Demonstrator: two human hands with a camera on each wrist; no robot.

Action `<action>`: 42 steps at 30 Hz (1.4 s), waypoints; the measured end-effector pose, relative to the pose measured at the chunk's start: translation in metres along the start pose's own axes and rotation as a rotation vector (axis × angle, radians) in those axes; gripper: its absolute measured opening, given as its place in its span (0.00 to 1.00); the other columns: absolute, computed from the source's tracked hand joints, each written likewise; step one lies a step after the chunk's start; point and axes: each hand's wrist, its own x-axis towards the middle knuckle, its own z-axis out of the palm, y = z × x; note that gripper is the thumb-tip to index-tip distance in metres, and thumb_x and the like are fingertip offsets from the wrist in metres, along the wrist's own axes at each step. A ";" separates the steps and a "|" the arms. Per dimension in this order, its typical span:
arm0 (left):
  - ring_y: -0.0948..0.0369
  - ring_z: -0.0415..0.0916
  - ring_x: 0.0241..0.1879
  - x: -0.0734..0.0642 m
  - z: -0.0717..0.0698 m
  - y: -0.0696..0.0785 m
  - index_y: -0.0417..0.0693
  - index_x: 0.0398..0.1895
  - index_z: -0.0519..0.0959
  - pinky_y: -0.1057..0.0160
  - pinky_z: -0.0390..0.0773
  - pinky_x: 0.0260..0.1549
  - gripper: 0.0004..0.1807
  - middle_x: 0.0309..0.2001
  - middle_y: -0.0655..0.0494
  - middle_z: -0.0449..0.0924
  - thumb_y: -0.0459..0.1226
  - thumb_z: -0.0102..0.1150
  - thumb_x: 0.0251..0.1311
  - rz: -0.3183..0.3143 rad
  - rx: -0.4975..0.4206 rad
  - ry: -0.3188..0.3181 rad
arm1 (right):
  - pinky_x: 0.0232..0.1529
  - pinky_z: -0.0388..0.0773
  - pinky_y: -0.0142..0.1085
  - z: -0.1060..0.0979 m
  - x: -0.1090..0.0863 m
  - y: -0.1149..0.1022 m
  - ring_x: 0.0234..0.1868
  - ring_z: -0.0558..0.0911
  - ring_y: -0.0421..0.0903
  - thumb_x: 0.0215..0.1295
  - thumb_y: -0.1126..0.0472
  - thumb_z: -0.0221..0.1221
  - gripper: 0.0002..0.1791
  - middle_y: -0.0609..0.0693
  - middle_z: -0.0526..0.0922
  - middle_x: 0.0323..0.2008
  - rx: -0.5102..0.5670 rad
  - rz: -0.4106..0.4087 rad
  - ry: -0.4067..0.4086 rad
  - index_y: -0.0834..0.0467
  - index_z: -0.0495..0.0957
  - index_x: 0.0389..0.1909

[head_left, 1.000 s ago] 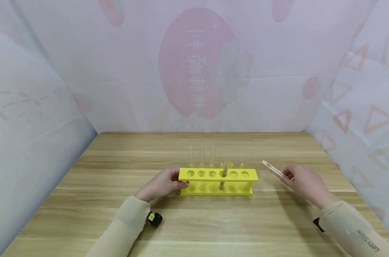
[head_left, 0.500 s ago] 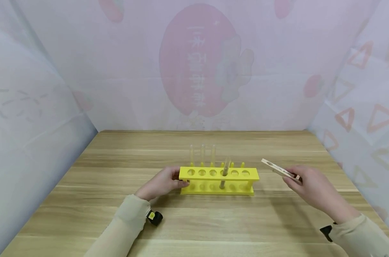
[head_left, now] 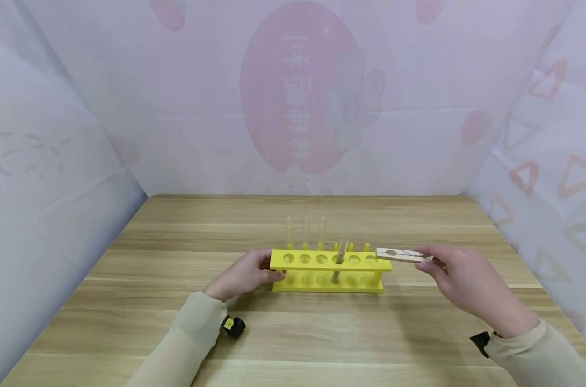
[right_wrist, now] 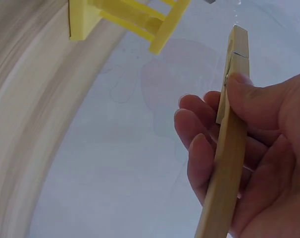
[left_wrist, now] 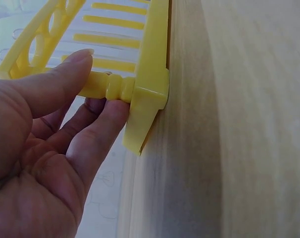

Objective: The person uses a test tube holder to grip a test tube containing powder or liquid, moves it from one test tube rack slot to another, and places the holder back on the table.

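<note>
Well, the left hand (head_left: pixel 248 273) grips a yellow rack (head_left: pixel 329 267) of seemingly glass tubes (head_left: pixel 322 232), the right hand (head_left: pixel 471 282) a wooden clamp (head_left: pixel 403 256).

Light wood-grained tabletop (head_left: pixel 322 328), yellow test-tube rack (head_left: pixel 317 267) standing upright on it

A wood-grained surface (head_left: pixel 322 328) spreads toward 6 o'clock. At 12 o'clock rises a pale back wall (head_left: pixel 196 145), bearing a large pink oval (head_left: pixel 266 86) with white characters (head_left: pixel 297 97) and a pale flower-like shape (head_left: pixel 351 105) at its 3 o'clock edge. Smaller red prints (head_left: pixel 475 127) show toward 11, 1 and 2 o'clock. The left wall (head_left: pixel 65 209), at 9 o'clock, carries faint grey dashes (head_left: pixel 31 137); the right wall (head_left: pixel 507 180), at 3 o'clock, shows reddish triangles (head_left: pixel 525 177).
</note>
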 end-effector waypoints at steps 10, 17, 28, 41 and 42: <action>0.58 0.79 0.43 0.000 0.000 0.003 0.49 0.51 0.80 0.59 0.79 0.42 0.14 0.47 0.55 0.84 0.34 0.67 0.62 -0.015 0.003 0.010 | 0.17 0.61 0.30 0.000 0.019 -0.017 0.16 0.60 0.30 0.48 0.66 0.74 0.17 0.35 0.75 0.19 -0.015 -0.109 0.138 0.54 0.86 0.41; 0.58 0.79 0.43 -0.002 0.000 0.004 0.47 0.51 0.80 0.59 0.78 0.43 0.14 0.47 0.53 0.83 0.35 0.66 0.62 -0.021 0.009 0.020 | 0.18 0.64 0.31 0.001 0.031 -0.026 0.17 0.64 0.31 0.49 0.66 0.73 0.14 0.36 0.77 0.21 -0.035 -0.127 0.175 0.53 0.84 0.38; 0.58 0.79 0.44 -0.002 0.000 0.003 0.48 0.51 0.80 0.59 0.79 0.43 0.15 0.48 0.54 0.84 0.35 0.67 0.62 -0.021 0.010 0.020 | 0.18 0.65 0.33 0.011 0.048 -0.034 0.17 0.67 0.32 0.52 0.65 0.73 0.10 0.38 0.79 0.21 -0.049 -0.127 0.133 0.51 0.83 0.31; 0.58 0.79 0.44 -0.001 0.001 0.004 0.49 0.51 0.80 0.59 0.78 0.43 0.14 0.48 0.55 0.83 0.35 0.66 0.62 -0.034 -0.017 0.011 | 0.17 0.62 0.35 0.020 0.058 -0.036 0.17 0.67 0.36 0.54 0.64 0.72 0.08 0.39 0.77 0.20 -0.056 -0.078 0.064 0.51 0.83 0.30; 0.58 0.78 0.43 -0.001 0.001 0.004 0.48 0.51 0.80 0.58 0.78 0.43 0.14 0.48 0.55 0.83 0.35 0.67 0.62 -0.034 -0.017 0.012 | 0.17 0.62 0.35 0.020 0.059 -0.036 0.17 0.67 0.36 0.54 0.64 0.72 0.07 0.39 0.77 0.20 -0.056 -0.074 0.059 0.51 0.83 0.30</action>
